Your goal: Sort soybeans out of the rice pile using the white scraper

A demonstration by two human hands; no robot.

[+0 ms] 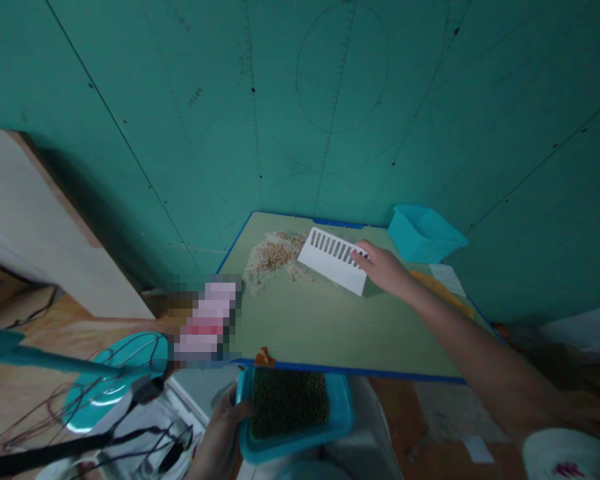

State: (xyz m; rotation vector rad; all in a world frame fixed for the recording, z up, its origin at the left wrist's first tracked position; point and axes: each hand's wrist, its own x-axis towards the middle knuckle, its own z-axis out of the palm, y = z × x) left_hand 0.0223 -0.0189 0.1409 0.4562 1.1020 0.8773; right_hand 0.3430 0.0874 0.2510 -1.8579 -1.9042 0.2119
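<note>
While the right hand (383,269) sits on the end of a white card with slots (333,260), its fingers lie out flat, and you cannot tell if it grips. The card lies near the top of a green board (330,320) with a blue edge, just beside a heap of seeds (275,257). Low in the middle of the frame, the left hand (220,433) curls around the side of a blue-green tray (295,451) full of dark seeds (290,403).

Left hand (219,437) cut off, pink object (206,319) pixelated
</note>
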